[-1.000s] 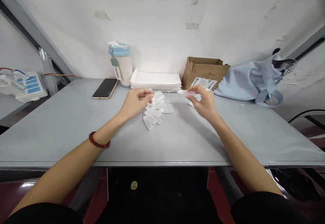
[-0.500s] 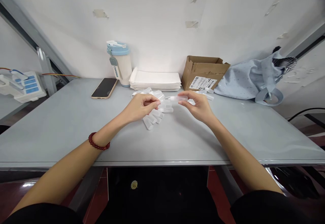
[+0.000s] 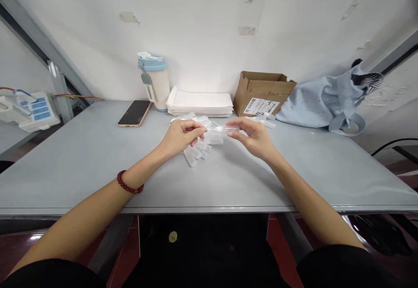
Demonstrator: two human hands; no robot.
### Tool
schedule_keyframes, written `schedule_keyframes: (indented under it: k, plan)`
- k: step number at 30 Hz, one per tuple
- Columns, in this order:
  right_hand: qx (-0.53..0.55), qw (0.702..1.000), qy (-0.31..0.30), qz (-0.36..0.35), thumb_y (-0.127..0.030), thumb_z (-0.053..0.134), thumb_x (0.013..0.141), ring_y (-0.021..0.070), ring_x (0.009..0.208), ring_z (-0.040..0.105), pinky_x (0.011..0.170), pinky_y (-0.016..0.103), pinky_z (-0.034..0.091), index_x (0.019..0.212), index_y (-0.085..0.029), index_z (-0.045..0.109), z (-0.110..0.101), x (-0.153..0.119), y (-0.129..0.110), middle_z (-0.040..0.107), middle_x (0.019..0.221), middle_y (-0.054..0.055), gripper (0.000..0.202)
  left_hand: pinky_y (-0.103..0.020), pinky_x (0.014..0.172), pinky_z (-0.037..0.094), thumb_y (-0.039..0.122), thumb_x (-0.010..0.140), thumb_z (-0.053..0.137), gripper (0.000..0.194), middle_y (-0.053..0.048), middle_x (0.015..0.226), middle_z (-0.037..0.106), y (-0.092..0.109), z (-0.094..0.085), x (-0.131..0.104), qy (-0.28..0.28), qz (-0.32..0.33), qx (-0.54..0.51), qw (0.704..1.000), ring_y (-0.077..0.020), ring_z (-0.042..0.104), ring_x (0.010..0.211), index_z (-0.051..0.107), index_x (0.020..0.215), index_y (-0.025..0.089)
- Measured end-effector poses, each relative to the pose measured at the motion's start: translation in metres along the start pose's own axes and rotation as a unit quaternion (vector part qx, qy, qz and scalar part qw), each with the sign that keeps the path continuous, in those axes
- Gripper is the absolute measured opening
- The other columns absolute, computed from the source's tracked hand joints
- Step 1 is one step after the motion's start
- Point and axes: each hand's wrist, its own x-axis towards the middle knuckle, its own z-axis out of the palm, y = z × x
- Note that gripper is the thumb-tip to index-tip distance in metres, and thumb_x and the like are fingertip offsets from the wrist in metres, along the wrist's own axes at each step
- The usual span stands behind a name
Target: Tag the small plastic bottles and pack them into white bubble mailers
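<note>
My right hand (image 3: 251, 136) pinches a clear plastic tube (image 3: 230, 129) with a white tip that points left. Just left of that tip, my left hand (image 3: 183, 137) is closed, thumb against forefinger; a thin white strand shows between the hands, and what exactly the fingers grip is too small to tell. Several translucent tubes (image 3: 192, 155) lie in a loose pile on the grey table under and around my left hand. A few more tubes (image 3: 268, 123) lie behind my right hand, by the cardboard box.
Along the wall stand a phone (image 3: 135, 113) lying flat, a cream tumbler (image 3: 158, 85) with a blue lid, a stack of white envelopes (image 3: 200, 104), an open cardboard box (image 3: 264, 94) and a light blue bag (image 3: 310, 102). A power strip (image 3: 38, 112) is at far left.
The tube in my right hand has shifted slightly left and down, its tip closer to my left hand. My left hand's lower fingers are a little more visible.
</note>
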Motion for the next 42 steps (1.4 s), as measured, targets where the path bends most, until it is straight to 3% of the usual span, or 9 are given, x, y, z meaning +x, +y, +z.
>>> schedule_keyframes:
  k: [9,14,42]
  plan:
    - [0.015,1.0,0.003,0.002,-0.029,0.068,0.081,0.0197,0.086,0.062,0.077,0.035,0.048,0.096,-0.021,0.069,0.0011,-0.0003,0.0,0.071,0.092,0.003,0.017,-0.019,0.046,0.032,0.034,0.079,0.068,0.022,0.001,0.053,0.054,-0.0083,0.0009,0.0011,-0.007,-0.034,-0.075,0.997,-0.0052,0.041,0.046,0.069,0.068,0.014]
    - [0.018,1.0,0.004,0.001,-0.028,0.067,0.08,0.0195,0.085,0.063,0.076,0.034,0.048,0.096,-0.021,0.069,0.0008,0.0,0.0011,0.071,0.092,0.003,0.017,-0.02,0.045,0.031,0.032,0.077,0.07,0.021,-0.001,0.062,0.059,-0.0072,0.0015,0.0012,-0.006,-0.041,-0.097,0.994,-0.0048,0.042,0.047,0.07,0.069,0.013]
    - [-0.02,1.0,0.002,-0.012,-0.03,0.065,0.082,0.0172,0.074,0.058,0.068,0.033,0.046,0.096,-0.02,0.069,0.0016,-0.0017,-0.0031,0.07,0.085,0.003,0.018,-0.021,0.045,0.032,0.035,0.079,0.068,0.023,0.0,0.058,0.057,-0.0079,0.0039,-0.001,-0.01,-0.037,-0.076,0.996,-0.0057,0.041,0.046,0.069,0.067,0.015]
